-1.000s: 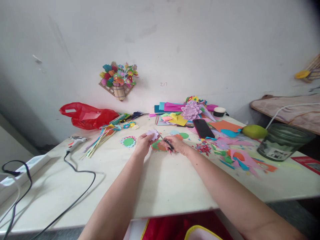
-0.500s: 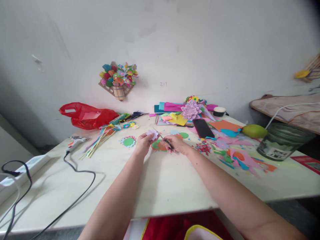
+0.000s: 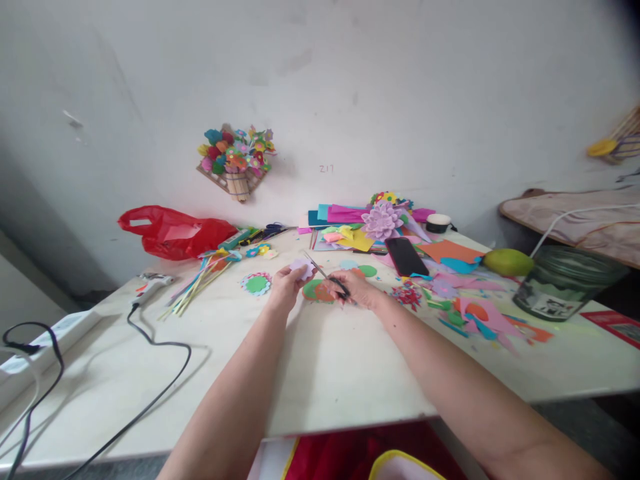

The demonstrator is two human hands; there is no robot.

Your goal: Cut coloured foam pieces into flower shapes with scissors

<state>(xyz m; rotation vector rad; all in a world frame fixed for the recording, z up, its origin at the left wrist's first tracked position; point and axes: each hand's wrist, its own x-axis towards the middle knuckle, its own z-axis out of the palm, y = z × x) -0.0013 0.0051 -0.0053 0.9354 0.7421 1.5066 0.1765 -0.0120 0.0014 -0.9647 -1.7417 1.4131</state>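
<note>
My left hand (image 3: 286, 285) pinches a small lilac scalloped cut-out (image 3: 302, 269), which looks like foam or paper. In my right hand (image 3: 354, 285) is a pair of scissors (image 3: 327, 276) with dark handles, the blades pointing up and left at the cut-out's edge. Below the hands lie green and orange cut-outs (image 3: 315, 291), partly covered by them. Left of my left hand rests a layered flower (image 3: 257, 284) with a green centre. Just beyond my right hand is a green disc (image 3: 369, 271).
To the right are a phone (image 3: 406, 257), colourful scraps (image 3: 480, 319), a green fruit (image 3: 509, 263) and a glass jar (image 3: 565, 283). On the left lie thin sticks (image 3: 195, 290), a red plastic bag (image 3: 183, 232), a glue gun (image 3: 153, 287) with its cable, and a power strip (image 3: 55, 337).
The scissor blades have opened wider and shifted slightly beside the lilac cut-out, which has turned a little in my left hand. Both arms stay almost in place.
</note>
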